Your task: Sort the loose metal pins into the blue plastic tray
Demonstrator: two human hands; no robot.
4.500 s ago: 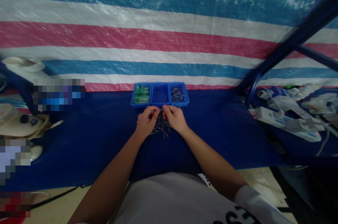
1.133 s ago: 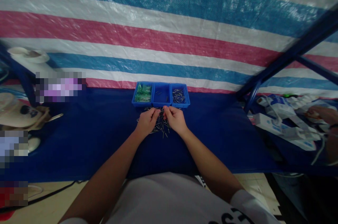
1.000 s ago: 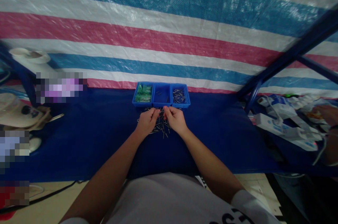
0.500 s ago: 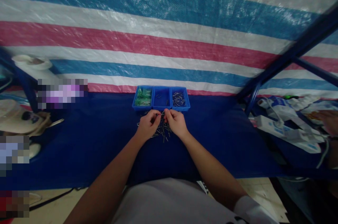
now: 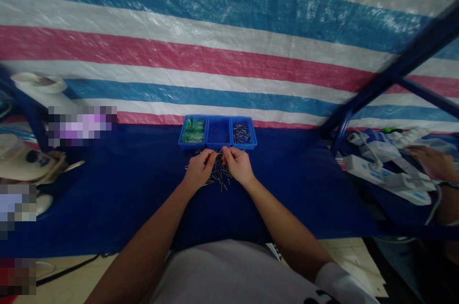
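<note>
My left hand (image 5: 201, 166) and my right hand (image 5: 239, 165) meet over a loose pile of thin metal pins (image 5: 221, 180) on the blue table. Both are closed in a pinch, fingertips nearly touching. A slim metal pin (image 5: 219, 153) seems to span the gap between them; its ends are hidden by the fingers. Just behind the hands stand three joined blue bins. Green and clear small pieces fill the left bin (image 5: 180, 140). The middle bin (image 5: 218, 144) has a few pins in it, and the right bin (image 5: 255, 142) has many.
A striped plastic sheet (image 5: 215, 70) hangs behind the blue table (image 5: 143, 199). At the right, beyond a blue metal frame (image 5: 380, 86), lie a white power strip (image 5: 366, 170) and plastic bags; another person's hand (image 5: 435, 163) is there. A white tube-like object (image 5: 45, 91) is at the left.
My two hands stay pinched together over the pile with only slight finger movement. At the right, the other person's hand has come further into view.
</note>
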